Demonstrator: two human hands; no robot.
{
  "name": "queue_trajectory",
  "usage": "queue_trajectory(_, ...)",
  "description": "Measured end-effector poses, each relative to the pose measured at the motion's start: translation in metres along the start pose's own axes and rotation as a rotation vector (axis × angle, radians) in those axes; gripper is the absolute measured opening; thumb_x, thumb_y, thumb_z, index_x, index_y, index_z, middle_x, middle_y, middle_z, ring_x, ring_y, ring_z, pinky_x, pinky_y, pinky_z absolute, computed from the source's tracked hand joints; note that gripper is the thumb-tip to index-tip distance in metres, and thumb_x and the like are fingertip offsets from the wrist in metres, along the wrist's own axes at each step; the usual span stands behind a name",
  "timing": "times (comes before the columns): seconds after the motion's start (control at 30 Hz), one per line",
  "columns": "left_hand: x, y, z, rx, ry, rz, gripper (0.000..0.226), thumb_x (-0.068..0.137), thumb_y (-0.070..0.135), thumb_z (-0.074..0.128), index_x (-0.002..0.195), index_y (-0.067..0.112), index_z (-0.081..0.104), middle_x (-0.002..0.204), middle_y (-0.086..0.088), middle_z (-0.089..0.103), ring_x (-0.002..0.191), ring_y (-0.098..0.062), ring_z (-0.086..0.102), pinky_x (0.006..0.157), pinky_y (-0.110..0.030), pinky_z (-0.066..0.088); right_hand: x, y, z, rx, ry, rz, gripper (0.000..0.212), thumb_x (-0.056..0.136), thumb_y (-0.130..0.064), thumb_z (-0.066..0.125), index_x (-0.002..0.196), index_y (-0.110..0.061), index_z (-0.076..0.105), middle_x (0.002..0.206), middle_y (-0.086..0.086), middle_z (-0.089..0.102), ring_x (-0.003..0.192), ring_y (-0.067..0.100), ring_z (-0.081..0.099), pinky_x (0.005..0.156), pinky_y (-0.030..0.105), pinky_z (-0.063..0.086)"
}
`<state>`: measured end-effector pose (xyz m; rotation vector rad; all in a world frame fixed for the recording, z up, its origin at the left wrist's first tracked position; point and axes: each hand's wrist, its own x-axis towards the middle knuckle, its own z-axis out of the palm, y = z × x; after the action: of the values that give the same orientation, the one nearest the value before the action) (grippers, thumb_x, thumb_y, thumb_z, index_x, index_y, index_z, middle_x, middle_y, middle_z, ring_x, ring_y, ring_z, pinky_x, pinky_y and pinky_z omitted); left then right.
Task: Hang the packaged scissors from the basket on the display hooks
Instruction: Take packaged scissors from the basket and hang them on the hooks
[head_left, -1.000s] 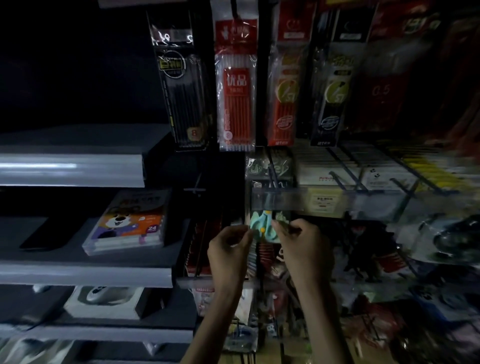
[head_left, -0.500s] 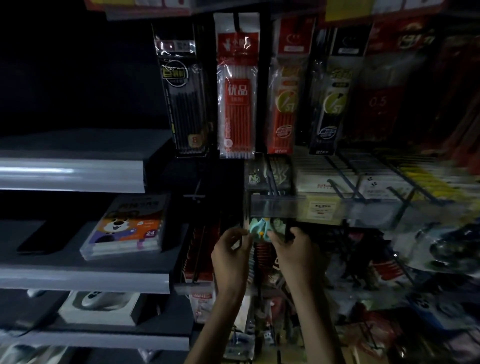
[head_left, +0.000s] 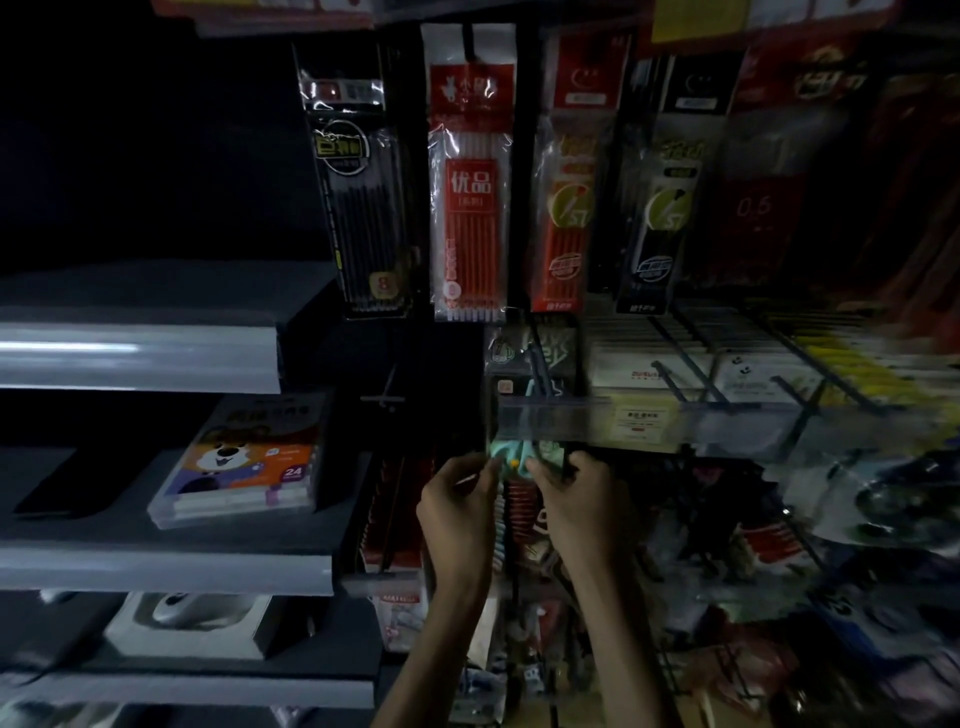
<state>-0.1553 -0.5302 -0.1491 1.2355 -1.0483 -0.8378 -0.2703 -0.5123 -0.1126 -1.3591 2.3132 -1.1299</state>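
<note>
Just beneath the clear plastic price rail (head_left: 582, 422), the packaged mint-green scissors (head_left: 513, 459) are pinched at either side by the left hand (head_left: 454, 512) and the right hand (head_left: 576, 506), presumably so that the pack is kept level and steady for threading onto the black wire hook (head_left: 540, 364) above

One camera only, riding on my head, facing forward and a touch down at the display hooks (head_left: 537, 364) straight ahead, close in; grey shelves (head_left: 140, 358) fill the left side.
</note>
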Motion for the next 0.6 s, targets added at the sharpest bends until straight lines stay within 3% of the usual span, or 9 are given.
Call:
queue_trajectory(0.1,-0.003,-0.002,0.0,0.002,0.001,-0.014,0.011,0.094,0.035,0.079,0.1,0.027,0.08,0.093,0.014,0.079,0.087,-0.002,0.076,0.08,-0.041,0.066,-0.002,0.0,0.001,0.007,-0.003,0.009,0.066,0.089,-0.067,0.063,0.134,-0.019,0.065,0.124,0.006,0.072,0.115,0.028,0.067,0.084,0.033,0.05)
queue_trajectory(0.37,-0.008,0.0,-0.005,0.056,-0.005,0.009,0.019,0.094,0.038,0.078,0.108,0.024,0.079,0.098,0.014,0.079,0.09,-0.001,0.075,0.079,-0.037,0.066,-0.007,0.008,0.0,0.103,-0.053,0.05,0.075,0.083,-0.074,0.061,0.137,-0.022,0.059,0.124,0.003,0.071,0.112,0.025,0.068,0.091,0.041,0.056)
queue_trajectory(0.5,-0.013,0.004,-0.008,0.063,-0.031,0.006,0.027,0.093,0.041,0.078,0.113,0.024,0.077,0.105,0.011,0.078,0.094,-0.006,0.076,0.08,-0.034,0.065,-0.01,0.01,-0.004,0.191,-0.043,0.089,0.076,0.08,-0.079,0.057,0.134,-0.026,0.057,0.107,-0.009,0.072,0.1,0.02,0.07,0.085,0.042,0.058)
queue_trajectory(0.6,-0.016,0.009,-0.012,0.098,-0.052,0.023,0.033,0.091,0.038,0.081,0.119,0.021,0.075,0.104,0.016,0.076,0.094,0.0,0.073,0.076,-0.012,0.058,-0.017,0.009,-0.012,0.268,0.012,0.128,0.065,0.091,-0.068,0.058,0.136,-0.023,0.056,0.09,-0.018,0.063,0.099,0.019,0.069,0.087,0.042,0.056)
